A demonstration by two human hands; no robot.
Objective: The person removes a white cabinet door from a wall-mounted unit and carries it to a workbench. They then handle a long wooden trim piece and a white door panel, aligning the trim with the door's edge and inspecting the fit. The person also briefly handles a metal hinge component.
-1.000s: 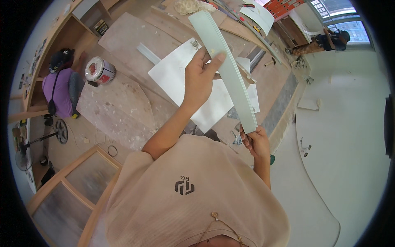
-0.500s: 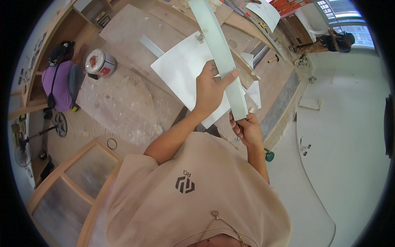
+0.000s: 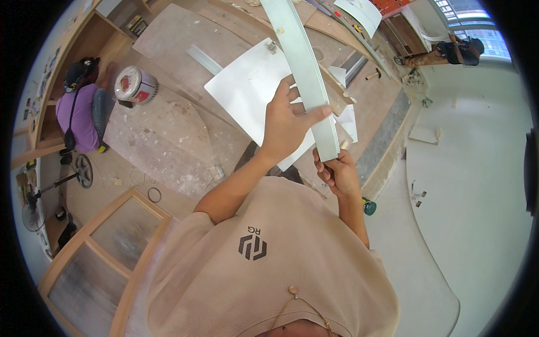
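Observation:
A long bundle of pale green-white strips [image 3: 306,70], their edges layered, slants from the top of the view down toward my chest. My left hand [image 3: 285,121] grips it along its lower part, thumb across the front face and fingers at the left edge, partly hidden behind it. At the near end, my right hand [image 3: 339,173] pinches the bottom corner, its fingers curled beneath. Below the bundle lies a white sheet [image 3: 241,90] on the work boards, with a small metallic piece [image 3: 270,48] near its top corner.
A paint bucket [image 3: 135,84] stands on a stained board [image 3: 168,140] at left. Beyond it a person in purple [image 3: 81,118] crouches by wooden shelving. A framed panel [image 3: 106,264] leans lower left, near a fan [image 3: 33,216]. A hammer [image 3: 373,74] lies right; another person [image 3: 460,53] is near the window.
My left thumb has shifted slightly down and right over the strips, and the left fingers look more spread. The bundle's near end has moved up a little; my right hand keeps its pinch.

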